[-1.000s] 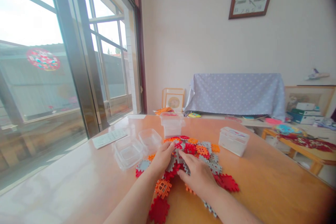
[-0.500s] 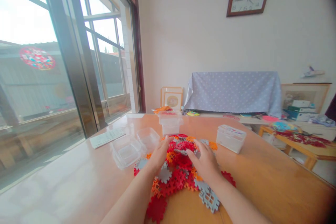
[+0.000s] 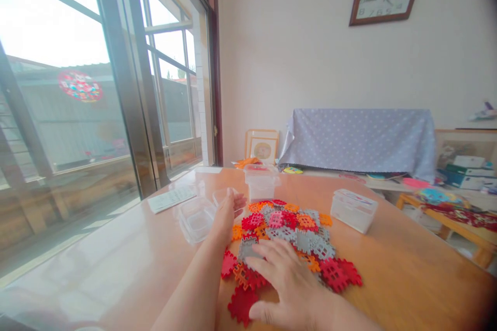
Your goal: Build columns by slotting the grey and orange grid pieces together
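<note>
A heap of flat red, orange and grey interlocking tiles (image 3: pixel 295 235) lies spread on the wooden table (image 3: pixel 407 274). My right hand (image 3: pixel 289 282) rests flat on the near part of the heap, fingers spread, holding nothing. My left hand (image 3: pixel 228 212) reaches out at the heap's left edge, fingers extended, over the rim of a small clear plastic tub (image 3: pixel 224 197). A second open clear tub (image 3: pixel 196 219) sits just left of that hand. A red tile (image 3: pixel 241 305) lies nearest to me.
A lidded clear box (image 3: pixel 261 182) stands beyond the heap, and another lidded box (image 3: pixel 353 209) at the right. A paper slip (image 3: pixel 172 198) lies near the window side. Large windows run along the left; a covered cabinet and a cluttered low table stand behind.
My right hand drew back toward me onto the near tiles. My left hand moved left and away, from the heap to the clear tub. The tiles lie more spread out.
</note>
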{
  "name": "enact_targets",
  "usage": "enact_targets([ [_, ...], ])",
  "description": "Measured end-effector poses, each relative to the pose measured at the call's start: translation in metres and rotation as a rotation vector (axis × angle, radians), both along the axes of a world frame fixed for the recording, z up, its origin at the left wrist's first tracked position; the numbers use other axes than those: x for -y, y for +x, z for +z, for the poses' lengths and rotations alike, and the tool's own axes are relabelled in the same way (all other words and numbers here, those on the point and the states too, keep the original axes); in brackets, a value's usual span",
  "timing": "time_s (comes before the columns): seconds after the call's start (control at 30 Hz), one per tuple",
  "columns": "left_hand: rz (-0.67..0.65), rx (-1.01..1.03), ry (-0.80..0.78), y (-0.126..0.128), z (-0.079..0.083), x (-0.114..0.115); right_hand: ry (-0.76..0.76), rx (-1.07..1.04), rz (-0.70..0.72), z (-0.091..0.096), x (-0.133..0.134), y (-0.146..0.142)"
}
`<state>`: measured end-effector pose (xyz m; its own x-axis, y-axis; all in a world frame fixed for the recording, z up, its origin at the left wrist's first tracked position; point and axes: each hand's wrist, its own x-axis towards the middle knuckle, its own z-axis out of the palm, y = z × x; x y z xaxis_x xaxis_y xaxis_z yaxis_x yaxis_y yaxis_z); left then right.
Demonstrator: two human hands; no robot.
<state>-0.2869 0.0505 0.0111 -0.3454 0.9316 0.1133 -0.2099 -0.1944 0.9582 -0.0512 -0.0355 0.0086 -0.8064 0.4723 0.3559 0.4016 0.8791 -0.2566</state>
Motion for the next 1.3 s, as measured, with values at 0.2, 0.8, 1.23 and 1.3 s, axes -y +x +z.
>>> enact_targets([
  [0.2,0.031,0.042,-0.023,-0.005,0.002,0.002,-0.060,0.089,0.123,-0.006,0.010,-0.030],
  [0.8,0.116,0.199,0.049,-0.017,0.007,0.004,0.339,-0.183,-0.585,0.007,-0.064,-0.034],
  [1.23,0.188,0.309,0.146,-0.021,0.025,0.013,0.061,0.111,-0.145,-0.011,-0.047,-0.140],
  [1.3,0.185,0.302,0.144,-0.020,0.025,0.013,0.049,0.128,-0.134,-0.013,-0.049,-0.150],
])
